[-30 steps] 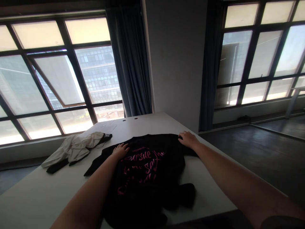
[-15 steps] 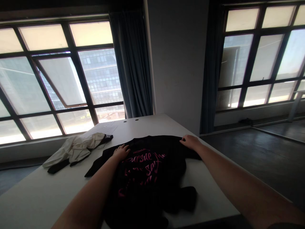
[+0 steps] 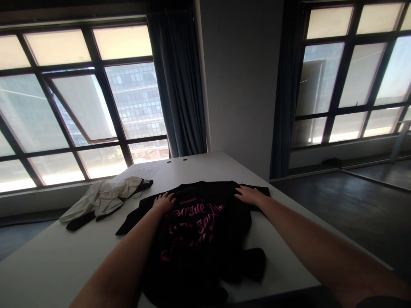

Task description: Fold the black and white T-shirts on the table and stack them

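A black shirt with pink lettering lies spread on the white table, its collar end away from me. My left hand rests flat on its upper left part, beside the top line of print, with the fingers apart. On the upper right part, near the sleeve, my right hand lies with fingers stretched out on the cloth. The lower part of the shirt is bunched and dark, so its folds are hard to make out.
A crumpled white and black garment lies on the table's left side. Beyond the far end stand a grey pillar and a blue curtain. Windows line the wall, and bare floor shows at right.
My right hand has moved left along the shirt's upper right edge, and its pinched fingers have spread flat. The right sleeve now lies straighter to the side. My left hand stays put.
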`<control>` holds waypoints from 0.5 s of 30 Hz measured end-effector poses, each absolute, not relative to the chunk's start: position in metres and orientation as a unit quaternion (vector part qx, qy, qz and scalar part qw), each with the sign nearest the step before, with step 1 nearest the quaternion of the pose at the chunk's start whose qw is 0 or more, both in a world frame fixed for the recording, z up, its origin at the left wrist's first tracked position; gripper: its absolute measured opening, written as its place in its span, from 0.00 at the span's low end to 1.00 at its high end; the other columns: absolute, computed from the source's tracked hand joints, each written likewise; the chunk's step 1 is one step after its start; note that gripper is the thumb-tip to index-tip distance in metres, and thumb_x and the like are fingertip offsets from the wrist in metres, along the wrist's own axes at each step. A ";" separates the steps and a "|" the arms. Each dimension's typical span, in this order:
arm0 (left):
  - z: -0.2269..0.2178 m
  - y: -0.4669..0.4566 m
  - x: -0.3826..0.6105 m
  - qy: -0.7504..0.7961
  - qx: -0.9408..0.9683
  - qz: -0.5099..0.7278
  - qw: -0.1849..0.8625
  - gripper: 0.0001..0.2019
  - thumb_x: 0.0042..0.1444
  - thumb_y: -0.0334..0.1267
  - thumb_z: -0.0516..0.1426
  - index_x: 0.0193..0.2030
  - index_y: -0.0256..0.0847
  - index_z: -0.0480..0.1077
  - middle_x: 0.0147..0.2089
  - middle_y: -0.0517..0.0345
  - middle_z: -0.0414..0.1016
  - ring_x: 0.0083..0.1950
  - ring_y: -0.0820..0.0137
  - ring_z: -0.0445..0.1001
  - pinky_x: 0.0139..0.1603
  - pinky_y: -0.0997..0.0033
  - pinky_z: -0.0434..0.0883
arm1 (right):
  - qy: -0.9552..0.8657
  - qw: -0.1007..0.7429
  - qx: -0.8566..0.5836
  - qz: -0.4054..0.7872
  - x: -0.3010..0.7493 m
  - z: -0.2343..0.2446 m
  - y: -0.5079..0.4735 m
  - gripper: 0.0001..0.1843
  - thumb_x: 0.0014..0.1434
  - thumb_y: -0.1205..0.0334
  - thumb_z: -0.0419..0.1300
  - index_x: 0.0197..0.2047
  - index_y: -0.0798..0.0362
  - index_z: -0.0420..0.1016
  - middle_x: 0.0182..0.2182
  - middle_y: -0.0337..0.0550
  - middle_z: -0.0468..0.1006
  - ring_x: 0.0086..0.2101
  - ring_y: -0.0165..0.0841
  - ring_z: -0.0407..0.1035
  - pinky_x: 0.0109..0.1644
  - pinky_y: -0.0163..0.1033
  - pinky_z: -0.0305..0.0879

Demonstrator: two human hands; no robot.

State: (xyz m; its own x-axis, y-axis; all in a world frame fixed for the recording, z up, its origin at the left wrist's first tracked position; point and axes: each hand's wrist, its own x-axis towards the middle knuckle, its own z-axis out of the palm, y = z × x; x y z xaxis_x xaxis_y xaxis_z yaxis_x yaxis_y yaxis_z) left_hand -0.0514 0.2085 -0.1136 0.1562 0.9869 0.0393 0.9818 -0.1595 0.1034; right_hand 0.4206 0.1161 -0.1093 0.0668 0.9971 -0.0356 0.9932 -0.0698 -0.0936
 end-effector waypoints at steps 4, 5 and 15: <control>-0.114 0.214 -0.059 0.686 0.725 0.053 0.025 0.36 0.69 0.62 0.42 0.79 0.51 0.58 0.80 0.41 0.53 0.77 0.28 0.53 0.69 0.20 0.51 | -0.616 0.037 -0.783 0.077 0.434 -0.120 0.125 0.43 0.71 0.34 0.39 0.82 0.44 0.42 0.80 0.48 0.42 0.76 0.53 0.41 0.76 0.66 0.40; -0.114 0.216 -0.062 0.694 0.718 0.053 0.026 0.36 0.69 0.62 0.41 0.78 0.51 0.59 0.80 0.40 0.53 0.76 0.27 0.53 0.67 0.18 0.51 | -0.604 0.043 -0.792 0.077 0.438 -0.122 0.127 0.43 0.71 0.34 0.38 0.82 0.44 0.41 0.80 0.48 0.41 0.76 0.52 0.40 0.76 0.66 0.39; -0.115 0.212 -0.100 0.677 0.733 0.071 0.007 0.30 0.69 0.53 0.44 0.74 0.55 0.65 0.78 0.52 0.61 0.78 0.51 0.57 0.74 0.42 0.56 | -0.571 0.051 -0.816 0.069 0.459 -0.130 0.138 0.37 0.74 0.41 0.35 0.81 0.39 0.45 0.80 0.42 0.40 0.77 0.46 0.38 0.77 0.59 0.36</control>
State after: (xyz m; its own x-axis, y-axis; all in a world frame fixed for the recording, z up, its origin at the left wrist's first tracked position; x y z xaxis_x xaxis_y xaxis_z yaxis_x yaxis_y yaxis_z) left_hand -0.1002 0.2116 -0.1151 0.0738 0.9928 0.0940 0.9908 -0.0837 0.1059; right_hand 0.4592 0.1376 -0.1304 0.3373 0.9398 -0.0545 0.9256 -0.3416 -0.1628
